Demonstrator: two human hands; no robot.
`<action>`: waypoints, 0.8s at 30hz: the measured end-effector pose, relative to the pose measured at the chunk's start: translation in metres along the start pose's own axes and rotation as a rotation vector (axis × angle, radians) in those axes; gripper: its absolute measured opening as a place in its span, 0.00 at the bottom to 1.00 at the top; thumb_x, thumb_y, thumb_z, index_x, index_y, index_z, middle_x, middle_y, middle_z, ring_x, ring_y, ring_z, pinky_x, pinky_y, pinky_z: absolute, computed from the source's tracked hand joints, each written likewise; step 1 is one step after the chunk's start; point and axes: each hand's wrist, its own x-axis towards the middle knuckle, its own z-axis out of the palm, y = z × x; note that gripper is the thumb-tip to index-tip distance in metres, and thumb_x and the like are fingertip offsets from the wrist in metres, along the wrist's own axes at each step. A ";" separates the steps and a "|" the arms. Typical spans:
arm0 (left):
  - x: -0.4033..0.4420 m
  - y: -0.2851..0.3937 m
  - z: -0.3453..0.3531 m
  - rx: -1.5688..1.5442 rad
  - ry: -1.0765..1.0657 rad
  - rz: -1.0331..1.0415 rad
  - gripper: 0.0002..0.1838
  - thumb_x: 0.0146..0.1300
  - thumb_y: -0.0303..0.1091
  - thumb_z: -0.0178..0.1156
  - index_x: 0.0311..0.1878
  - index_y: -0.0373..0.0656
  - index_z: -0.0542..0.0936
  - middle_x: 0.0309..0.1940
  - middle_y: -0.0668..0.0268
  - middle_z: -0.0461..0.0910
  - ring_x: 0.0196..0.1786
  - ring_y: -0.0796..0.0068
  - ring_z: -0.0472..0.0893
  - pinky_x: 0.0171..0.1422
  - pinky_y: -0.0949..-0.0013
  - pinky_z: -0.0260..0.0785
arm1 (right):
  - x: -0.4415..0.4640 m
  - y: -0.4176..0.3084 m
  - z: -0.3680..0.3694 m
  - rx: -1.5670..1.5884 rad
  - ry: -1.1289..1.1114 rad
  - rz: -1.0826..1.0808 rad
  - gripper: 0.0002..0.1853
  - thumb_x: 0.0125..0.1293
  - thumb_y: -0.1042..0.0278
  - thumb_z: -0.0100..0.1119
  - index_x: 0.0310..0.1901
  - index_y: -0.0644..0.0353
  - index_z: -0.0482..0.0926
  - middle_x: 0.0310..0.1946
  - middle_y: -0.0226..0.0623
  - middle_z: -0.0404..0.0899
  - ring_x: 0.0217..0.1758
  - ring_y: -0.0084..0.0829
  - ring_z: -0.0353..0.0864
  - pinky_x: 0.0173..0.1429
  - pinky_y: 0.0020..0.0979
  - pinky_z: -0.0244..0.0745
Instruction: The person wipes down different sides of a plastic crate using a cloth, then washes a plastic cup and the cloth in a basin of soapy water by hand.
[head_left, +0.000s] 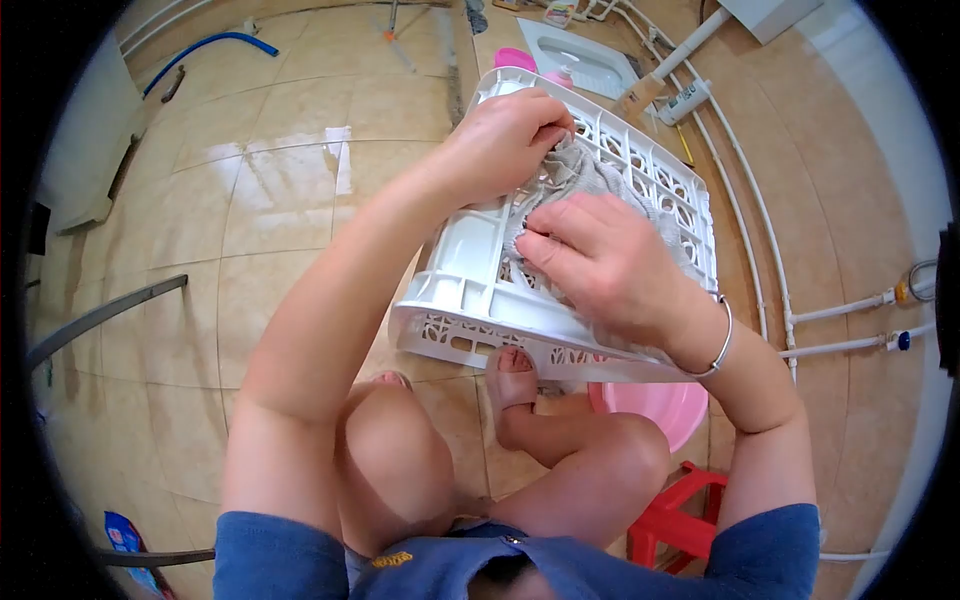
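A white plastic basket (470,250) with a cut-out pattern stands in front of my knees. Over its openwork face lies a grey cloth (590,175), bunched up between my hands. My left hand (515,140) is closed at the basket's upper left part, its fingertips pinching the cloth. Lower and to the right, my right hand (600,255) has its fingers curled on the cloth and presses it against the basket. A metal bangle (724,340) is round my right wrist. Part of the cloth is hidden beneath my right hand.
A pink basin (660,405) and a red stool (680,515) are at the lower right. Beyond the basket are a squat toilet (580,60) and a pink container (515,58). White pipes (745,220) run along the right wall. A blue hose (215,40) lies at the upper left.
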 end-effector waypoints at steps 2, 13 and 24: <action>0.000 -0.004 0.003 0.007 0.005 0.019 0.05 0.59 0.27 0.52 0.38 0.39 0.75 0.33 0.59 0.75 0.37 0.61 0.74 0.42 0.66 0.66 | -0.002 -0.004 -0.007 -0.104 -0.023 0.001 0.11 0.47 0.70 0.52 0.35 0.60 0.75 0.32 0.36 0.72 0.34 0.34 0.73 0.35 0.31 0.69; 0.001 -0.005 0.002 -0.021 -0.012 -0.014 0.06 0.59 0.27 0.52 0.38 0.39 0.76 0.33 0.59 0.75 0.38 0.63 0.74 0.43 0.67 0.66 | -0.006 -0.004 0.006 0.172 0.083 0.097 0.08 0.49 0.73 0.55 0.33 0.60 0.75 0.30 0.36 0.73 0.35 0.36 0.74 0.38 0.33 0.70; 0.000 -0.002 0.002 -0.036 -0.014 -0.044 0.07 0.59 0.27 0.52 0.40 0.38 0.75 0.34 0.58 0.75 0.39 0.62 0.74 0.44 0.67 0.66 | -0.010 -0.009 -0.004 0.450 0.022 0.150 0.10 0.47 0.77 0.59 0.35 0.61 0.76 0.32 0.37 0.73 0.36 0.37 0.73 0.41 0.32 0.71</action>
